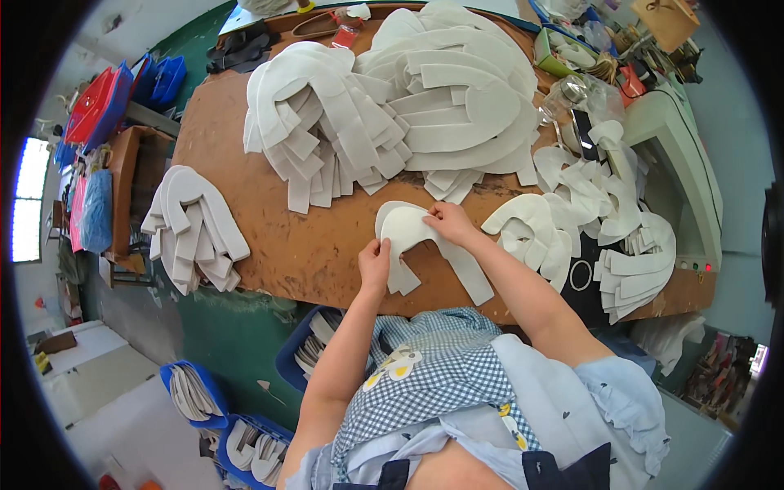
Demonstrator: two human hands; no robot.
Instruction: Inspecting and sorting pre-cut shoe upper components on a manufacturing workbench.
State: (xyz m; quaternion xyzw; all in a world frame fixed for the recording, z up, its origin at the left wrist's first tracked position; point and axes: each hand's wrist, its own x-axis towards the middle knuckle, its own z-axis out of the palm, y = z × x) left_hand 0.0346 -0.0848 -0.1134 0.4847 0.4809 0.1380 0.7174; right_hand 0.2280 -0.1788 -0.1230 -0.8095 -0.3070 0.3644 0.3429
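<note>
Near the table's front edge lies a white U-shaped pad (464, 271) with its two legs toward me. A smaller white curved piece (406, 226) rests over its bend. My left hand (375, 265) is closed, its thumb and fingertips pinching the left side of the bend where the two pieces meet. On the other side, my right hand (450, 223) also pinches the edge of the bend. Just right of my right hand sits a group of loose white curved pieces (523, 220).
Large heaps of white U-shaped pads (465, 98) cover the back of the brown table (216, 135). A smaller stack (196, 224) stands at the left, another (641, 269) at the right beside a pale green machine (678, 163). Blue baskets (214, 418) of pads stand on the floor.
</note>
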